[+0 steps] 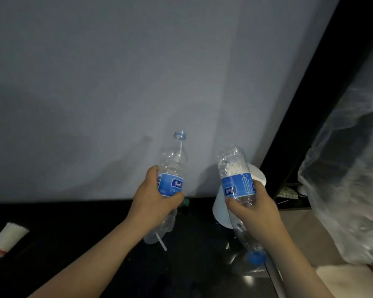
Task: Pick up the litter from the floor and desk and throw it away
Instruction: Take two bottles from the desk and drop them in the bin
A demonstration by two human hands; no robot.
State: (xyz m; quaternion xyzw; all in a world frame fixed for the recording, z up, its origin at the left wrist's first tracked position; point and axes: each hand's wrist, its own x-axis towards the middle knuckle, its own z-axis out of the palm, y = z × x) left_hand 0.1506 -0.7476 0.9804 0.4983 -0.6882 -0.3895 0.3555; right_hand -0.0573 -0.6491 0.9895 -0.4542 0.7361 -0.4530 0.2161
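Both hands clamped on empty bottles: left hand (157, 198) around upright bottle (172, 168), right hand (253, 208) around inverted bottle (237, 181). Advice: keep squeeze on labels; carry both to clear bag (342, 190) at right, drop together

We see a dim, bluish scene — the grey wall (116, 82) carries soft, broad shadows low on the left. The dark surface (73, 244) shows small glare patches near the lower right. The plastic sheeting (353, 168) at right is smeared with blur — edges bend from wide-angle distortion.
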